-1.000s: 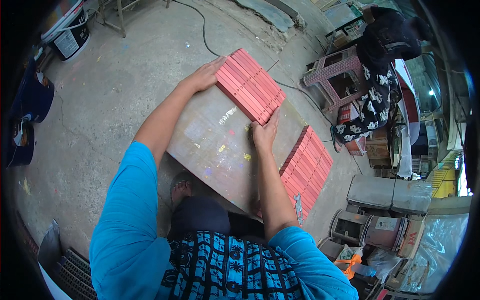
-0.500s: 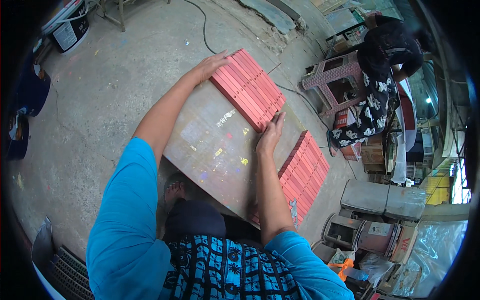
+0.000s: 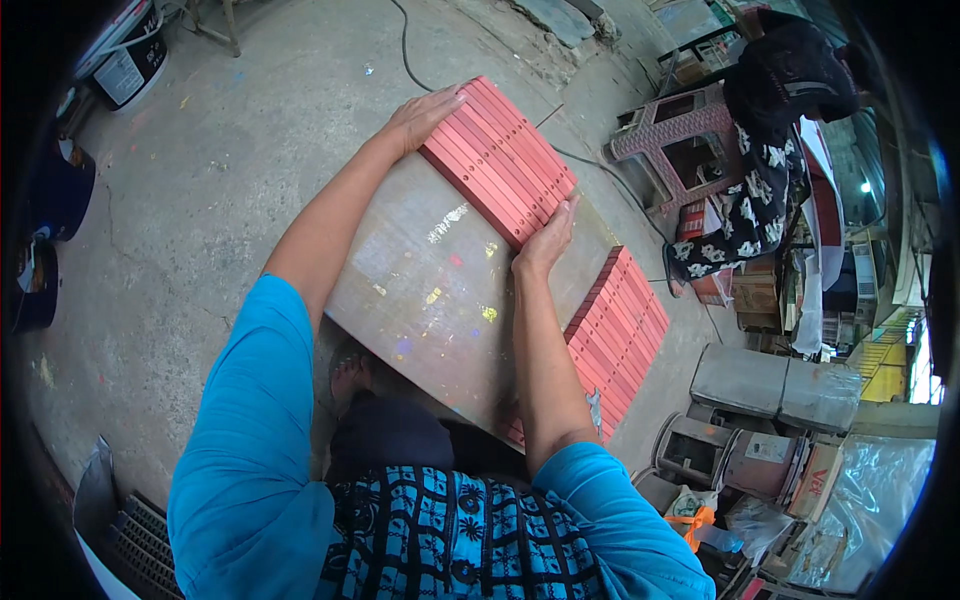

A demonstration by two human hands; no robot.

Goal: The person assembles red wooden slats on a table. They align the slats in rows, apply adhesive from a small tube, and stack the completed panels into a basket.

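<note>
A block of red bars [image 3: 500, 160], laid side by side and dotted with small dark holes, is at the far edge of a paint-spotted board [image 3: 410, 270]. My left hand [image 3: 424, 118] lies along its far-left end, fingers stretched over the edge. Against the near-right end presses my right hand [image 3: 546, 240], palm and fingers flat on the bars. The block is held between both hands. To the right, a second set of red bars [image 3: 622, 335] lies on the board, partly covered by my right forearm.
Another person [image 3: 790, 90] works at the upper right beside a pink plastic stool [image 3: 675, 150]. A dark cable [image 3: 406, 50] runs over the concrete floor behind the board. Buckets [image 3: 125, 65] stand at the left; metal containers [image 3: 775, 385] and bags are at the lower right.
The view has shifted slightly. Both hands stay at the two ends of the red bars, with the right fingers reaching a little further along the end.
</note>
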